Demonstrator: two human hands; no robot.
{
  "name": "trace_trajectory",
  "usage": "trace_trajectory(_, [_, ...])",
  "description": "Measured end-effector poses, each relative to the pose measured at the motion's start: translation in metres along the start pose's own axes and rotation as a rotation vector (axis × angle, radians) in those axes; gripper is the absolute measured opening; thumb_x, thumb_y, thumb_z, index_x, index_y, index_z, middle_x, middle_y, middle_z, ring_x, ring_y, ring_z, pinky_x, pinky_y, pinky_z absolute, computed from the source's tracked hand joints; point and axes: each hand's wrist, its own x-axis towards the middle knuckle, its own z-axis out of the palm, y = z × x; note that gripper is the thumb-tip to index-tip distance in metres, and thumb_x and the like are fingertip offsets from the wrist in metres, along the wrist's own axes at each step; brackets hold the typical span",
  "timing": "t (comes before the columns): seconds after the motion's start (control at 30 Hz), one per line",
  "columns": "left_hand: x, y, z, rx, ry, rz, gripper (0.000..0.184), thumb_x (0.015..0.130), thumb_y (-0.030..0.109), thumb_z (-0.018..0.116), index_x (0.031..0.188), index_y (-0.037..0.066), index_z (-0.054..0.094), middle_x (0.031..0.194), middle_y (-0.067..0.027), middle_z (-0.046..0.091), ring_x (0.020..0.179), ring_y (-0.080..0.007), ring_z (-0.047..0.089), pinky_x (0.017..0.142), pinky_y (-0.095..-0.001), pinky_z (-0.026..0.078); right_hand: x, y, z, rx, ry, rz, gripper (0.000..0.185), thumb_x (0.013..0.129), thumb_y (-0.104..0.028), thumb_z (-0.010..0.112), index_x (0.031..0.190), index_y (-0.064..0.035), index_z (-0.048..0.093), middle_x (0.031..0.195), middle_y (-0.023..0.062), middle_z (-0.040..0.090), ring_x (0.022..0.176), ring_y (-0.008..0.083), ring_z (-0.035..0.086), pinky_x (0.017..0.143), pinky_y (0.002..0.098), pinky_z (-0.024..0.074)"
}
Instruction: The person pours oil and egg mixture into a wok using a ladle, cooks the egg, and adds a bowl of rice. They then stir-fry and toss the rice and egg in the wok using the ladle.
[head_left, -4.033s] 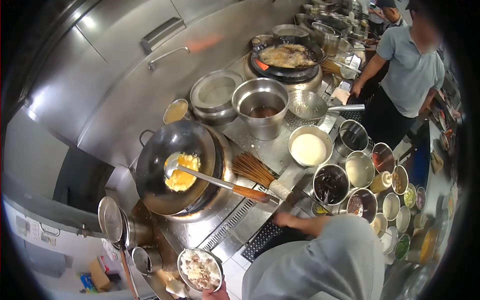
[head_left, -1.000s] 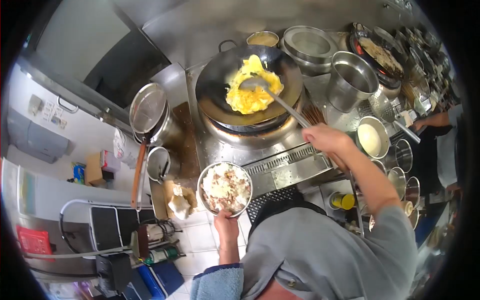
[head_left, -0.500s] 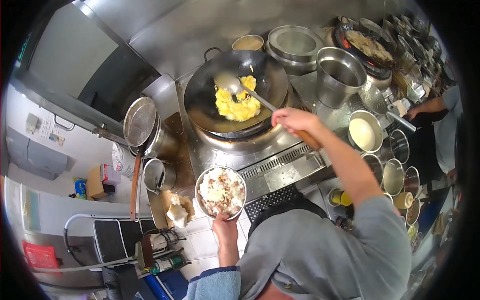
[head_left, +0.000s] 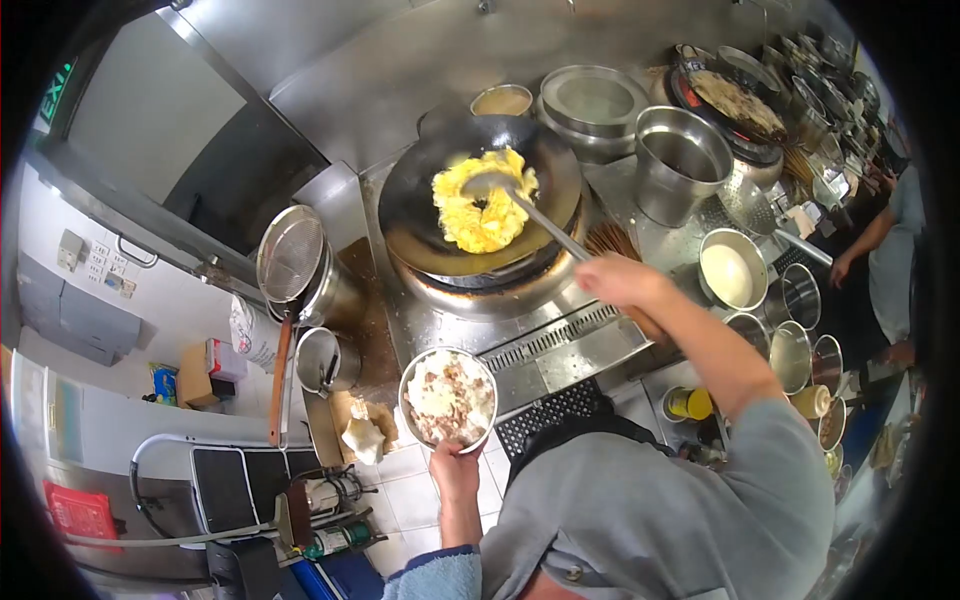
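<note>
My right hand (head_left: pixel 625 282) is closed around the handle of a long wok ladle (head_left: pixel 545 222), whose bowl rests on yellow scrambled egg (head_left: pixel 468 222). The egg lies in a large black wok (head_left: pixel 412 215) on the burner. Down in front of me, my left hand (head_left: pixel 456 468) grips the near rim of a round metal bowl (head_left: pixel 403 405). White rice with brownish minced bits (head_left: pixel 447 396) fills that bowl, which is held clear of the wok at its lower left.
Left of the wok stands a pot with a wire strainer (head_left: pixel 291 254) on it. A tall steel pot (head_left: pixel 683 160) and a bowl of pale liquid (head_left: pixel 732 272) stand on the right. At the far right is a co-worker's arm (head_left: pixel 862 243).
The ladle bowl has shifted right across the egg, and the egg has spread into a ring shape. My right hand has moved slightly right and down. The rice bowl stays in my left hand.
</note>
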Motion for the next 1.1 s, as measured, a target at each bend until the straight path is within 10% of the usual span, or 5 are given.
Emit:
trace_trajectory(0.17, [0.001,0.002,-0.004,-0.003,-0.037,0.015,0.062,0.068,0.0,0.037,0.129,-0.008,0.032,0.129,-0.0212,0.043,0.116,-0.037,0.047,0.091,-0.0552,0.046,0.019,-0.012,-0.028,0.763,-0.194,0.299,0.013,0.088,-0.012,0.047,0.083,-0.0057,0.057,0.06,0.0074,0.052,0.045,0.0197,0.055,0.038,0.0356,0.043])
trace_trajectory(0.33, [-0.004,0.009,-0.006,0.028,-0.01,0.045,0.058,0.068,-0.001,0.038,0.125,-0.01,0.035,0.126,-0.022,0.045,0.113,-0.0378,0.05,0.091,-0.055,0.047,0.021,0.016,0.014,0.022,0.056,-0.016,0.014,0.09,-0.014,0.045,0.088,-0.0062,0.057,0.054,0.0011,0.043,0.042,0.0123,0.05,0.037,0.0291,0.043])
trace_trajectory(0.53, [0.004,0.001,-0.009,0.016,-0.02,-0.016,0.055,0.069,0.0,0.039,0.123,-0.008,0.038,0.123,-0.0206,0.048,0.11,-0.0363,0.052,0.089,-0.0547,0.047,0.035,-0.015,-0.017,0.777,-0.176,0.236,0.017,0.09,-0.019,0.046,0.095,-0.007,0.057,0.059,0.0052,0.05,0.052,0.016,0.057,0.045,0.033,0.0463])
trace_trajectory(0.67, [0.0,0.004,-0.009,0.052,0.036,0.014,0.049,0.068,-0.001,0.04,0.115,-0.013,0.042,0.12,-0.0221,0.049,0.106,-0.0363,0.054,0.086,-0.0545,0.049,0.024,0.015,0.015,-0.104,0.017,0.0,0.021,0.087,-0.02,0.047,0.101,-0.0074,0.056,0.081,0.0165,0.062,0.068,0.0352,0.059,0.066,0.0437,0.0479])
trace_trajectory(1.1, [0.003,-0.006,-0.013,-0.001,-0.051,0.065,0.054,0.069,-0.002,0.038,0.122,-0.012,0.036,0.125,-0.0248,0.043,0.111,-0.0373,0.051,0.085,-0.0571,0.049,-0.014,-0.016,-0.016,0.241,-0.141,0.202,0.015,0.089,-0.018,0.046,0.091,-0.0083,0.058,0.057,0.005,0.049,0.051,0.0153,0.059,0.043,0.033,0.0458])
